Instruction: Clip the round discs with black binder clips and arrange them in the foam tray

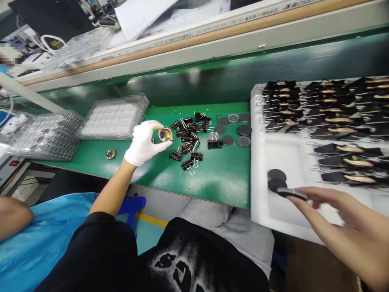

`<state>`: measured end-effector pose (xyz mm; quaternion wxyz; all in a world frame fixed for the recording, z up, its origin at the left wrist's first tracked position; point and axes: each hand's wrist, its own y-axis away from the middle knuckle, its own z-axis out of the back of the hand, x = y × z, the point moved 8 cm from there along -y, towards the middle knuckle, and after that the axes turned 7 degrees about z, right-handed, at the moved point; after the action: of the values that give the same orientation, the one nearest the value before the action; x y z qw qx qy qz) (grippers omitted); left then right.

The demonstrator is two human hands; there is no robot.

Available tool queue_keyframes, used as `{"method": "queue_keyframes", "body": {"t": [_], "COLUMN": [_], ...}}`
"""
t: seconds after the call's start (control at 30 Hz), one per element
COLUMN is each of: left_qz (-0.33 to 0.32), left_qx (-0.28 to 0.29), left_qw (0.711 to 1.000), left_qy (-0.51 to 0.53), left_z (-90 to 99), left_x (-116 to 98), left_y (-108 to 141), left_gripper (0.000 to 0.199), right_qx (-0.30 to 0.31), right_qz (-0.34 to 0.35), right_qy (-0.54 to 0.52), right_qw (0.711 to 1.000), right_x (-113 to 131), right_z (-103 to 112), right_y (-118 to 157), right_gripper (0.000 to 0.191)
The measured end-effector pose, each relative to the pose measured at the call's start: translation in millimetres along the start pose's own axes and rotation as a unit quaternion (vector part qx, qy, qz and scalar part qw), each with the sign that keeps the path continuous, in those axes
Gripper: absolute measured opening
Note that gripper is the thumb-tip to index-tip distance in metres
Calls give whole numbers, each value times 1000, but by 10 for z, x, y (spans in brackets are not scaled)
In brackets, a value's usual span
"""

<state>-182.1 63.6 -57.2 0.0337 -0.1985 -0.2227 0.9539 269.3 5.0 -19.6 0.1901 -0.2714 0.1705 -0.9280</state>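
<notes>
Seven grey discs (233, 118) on green mat (225, 178); two clear trays (114, 117).

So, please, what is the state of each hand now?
Left hand: closed on a small round part.
Right hand: fingers pinching a dark disc.

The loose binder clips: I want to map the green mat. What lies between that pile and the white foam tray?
In the head view, a cluster of dark round discs lies on the green mat between the binder clips and the white foam tray.

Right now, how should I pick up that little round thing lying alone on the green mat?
Pinch the small round part across its rim, coming straight down from above. It lies flat on the mat, with bare space all round it, apart from the gloved left hand.
</notes>
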Motion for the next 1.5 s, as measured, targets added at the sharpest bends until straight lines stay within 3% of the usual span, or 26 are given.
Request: {"method": "queue_keyframes", "body": {"t": [0.03, 0.1, 0.13, 0.2, 0.27, 0.37, 0.43, 0.5, 0.57, 0.63, 0.7, 0.77, 0.83, 0.9, 0.97, 1.07, 1.17, 1.27, 1.37, 1.43, 1.5], "left_qz": [-35, -100, -125, -169, -213, -268, -281, -287, -288, -283, -276, -289, -332, -371, -360, -231, -133, -192, -242, -236, -216], "left_qx": [8, 34, 50, 78, 92, 109, 133, 147, 151, 150, 161, 176, 193, 207, 212, 190, 198, 244, 258, 261, 240], "left_qw": [998, 986, 979, 960, 935, 895, 876, 866, 863, 859, 850, 844, 843, 852, 883, 952, 970, 950, 932, 933, 947], "left_qy": [45, 125, 155, 207, 267, 340, 369, 382, 386, 398, 418, 415, 376, 305, 214, 59, -32, -39, -82, -78, -9], "left_z": [21, 17, -7, -71, -120, -186, -256, -324, -391, -444, -488, -505, -492, -470, -462, -469, -561, -790, -977, -995, -883], "left_x": [-256, -787, -1036, -1467, -1782, -2028, -2075, -2068, -2036, -2007, -2011, -2068, -2152, -2167, -2028, -1543, -1167, -1258, -1420, -1464, -1511], "left_y": [-38, -102, -129, -171, -200, -235, -256, -262, -248, -220, -191, -168, -160, -207, -366, -749, -944, -852, -726, -698, -700], "left_gripper": [44, 36, 34, 38, 51, 68, 72, 74, 76, 76, 77, 75, 68, 67, 68, 52, 41, 42, 34, 27, 29], "right_qx": [-17, 13, 32, 12, -50, -155, -177, -159, -118, -91, -105, -97, -12, 65, 62, 24, 12, 10, 26, 30, 20], "right_qz": [-55, -124, -145, -153, -136, -39, 79, 181, 228, 227, 154, 17, -123, -209, -260, -305, -327, -330, -319, -320, -326], "right_qy": [-56, -227, -297, -386, -397, -299, -196, -104, -75, -115, -197, -309, -423, -495, -529, -554, -565, -562, -566, -578, -589], "right_qw": [997, 966, 943, 910, 906, 941, 961, 965, 963, 963, 963, 946, 898, 841, 806, 774, 757, 759, 760, 750, 739], "right_x": [64, 261, 365, 510, 541, 559, 669, 787, 846, 860, 770, 576, 426, 365, 286, 196, 180, 199, 256, 284, 295], "right_z": [-26, -254, -381, -507, -480, -249, -123, -106, -165, -219, -239, -349, -615, -823, -876, -876, -905, -943, -973, -981, -978], "right_y": [-40, -155, -221, -359, -452, -468, -418, -344, -299, -299, -344, -396, -402, -371, -358, -343, -317, -303, -315, -317, -313], "right_gripper": [23, 25, 24, 22, 18, 15, 27, 43, 55, 57, 49, 41, 39, 38, 32, 27, 28, 36, 28, 22, 22]}}
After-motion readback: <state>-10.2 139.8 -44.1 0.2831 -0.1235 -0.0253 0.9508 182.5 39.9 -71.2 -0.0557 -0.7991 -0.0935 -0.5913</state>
